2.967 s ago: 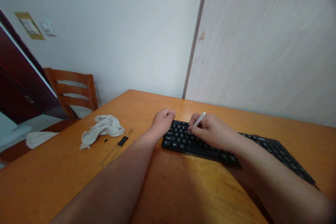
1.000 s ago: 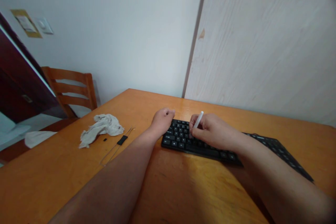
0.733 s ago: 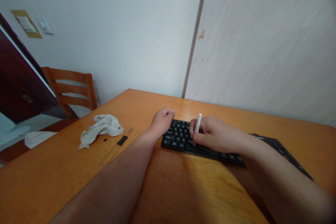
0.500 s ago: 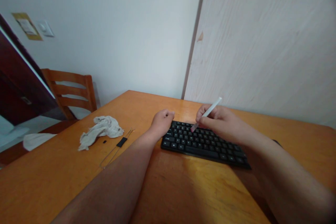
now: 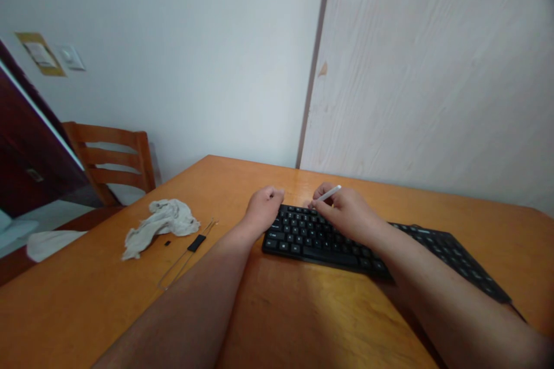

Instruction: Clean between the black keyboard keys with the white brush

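Observation:
A black computer keyboard (image 5: 311,236) lies across the table in front of me. My left hand (image 5: 264,209) is closed at its far left corner, gripping the edge; part of the fingers is hidden. Over the far rows of keys, my right hand (image 5: 341,207) pinches a slim brush (image 5: 329,192) with a white handle. The brush is tilted, its tip low near the back edge of the keyboard, partly behind the fingers. My right forearm covers some keys between the main block and the number pad (image 5: 454,256).
To the left on the wooden table (image 5: 277,311) are a crumpled pale cloth (image 5: 167,222), a small black piece like a keycap (image 5: 167,243) and a black-handled wire keycap puller (image 5: 196,243). A wooden chair (image 5: 115,155) stands beyond. A wall (image 5: 216,57) backs the table.
My right hand has moved left and toward the keyboard's back edge, and the brush now leans lower. More of the number pad shows. My left hand has stayed on the corner.

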{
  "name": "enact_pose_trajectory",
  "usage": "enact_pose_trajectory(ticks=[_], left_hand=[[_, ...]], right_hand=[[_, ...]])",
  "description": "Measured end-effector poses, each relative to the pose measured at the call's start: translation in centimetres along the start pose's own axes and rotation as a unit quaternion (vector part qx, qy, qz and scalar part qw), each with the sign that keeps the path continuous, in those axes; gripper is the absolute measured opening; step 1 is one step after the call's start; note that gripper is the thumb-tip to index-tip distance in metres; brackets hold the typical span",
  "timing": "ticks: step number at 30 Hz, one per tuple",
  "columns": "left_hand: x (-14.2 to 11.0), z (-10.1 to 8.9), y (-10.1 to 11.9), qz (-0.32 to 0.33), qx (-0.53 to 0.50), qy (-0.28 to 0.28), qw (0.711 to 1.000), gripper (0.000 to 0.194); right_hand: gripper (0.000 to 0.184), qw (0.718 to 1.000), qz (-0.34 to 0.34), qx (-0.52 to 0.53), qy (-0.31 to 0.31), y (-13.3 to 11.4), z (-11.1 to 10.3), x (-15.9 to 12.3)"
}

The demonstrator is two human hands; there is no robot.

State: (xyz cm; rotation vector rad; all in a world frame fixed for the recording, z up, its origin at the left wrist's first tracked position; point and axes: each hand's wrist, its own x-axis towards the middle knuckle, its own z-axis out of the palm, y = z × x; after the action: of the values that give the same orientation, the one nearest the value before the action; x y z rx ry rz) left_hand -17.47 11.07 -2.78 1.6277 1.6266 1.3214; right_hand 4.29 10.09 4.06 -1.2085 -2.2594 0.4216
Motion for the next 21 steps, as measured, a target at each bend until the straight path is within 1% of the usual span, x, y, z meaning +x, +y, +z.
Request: enact_pose_trajectory(ticks=[3,11,17,21], left_hand=[[0.0,0.0,0.0,-0.002,-0.004,0.000,1.000,0.035],[0.1,0.0,0.0,0.009,0.014,0.009,1.000,0.035],[-0.1,0.0,0.3,0.012,0.005,0.006,1.000,0.036],[-0.2,-0.1,0.4,0.015,0.002,0.005,1.000,0.035]], right_hand=[[0.012,1.000,-0.005,-0.020,-0.014,-0.2,0.0,-0.1],[0.009,0.995,-0.025,0.001,-0.097,-0.9,-1.1,-0.6],[0.011,0.991,-0.039,-0.022,-0.126,-1.8,-2.2,-1.0],[0.011,0.988,-0.044,-0.026,-0.143,-2.1,-2.4,-1.3]])
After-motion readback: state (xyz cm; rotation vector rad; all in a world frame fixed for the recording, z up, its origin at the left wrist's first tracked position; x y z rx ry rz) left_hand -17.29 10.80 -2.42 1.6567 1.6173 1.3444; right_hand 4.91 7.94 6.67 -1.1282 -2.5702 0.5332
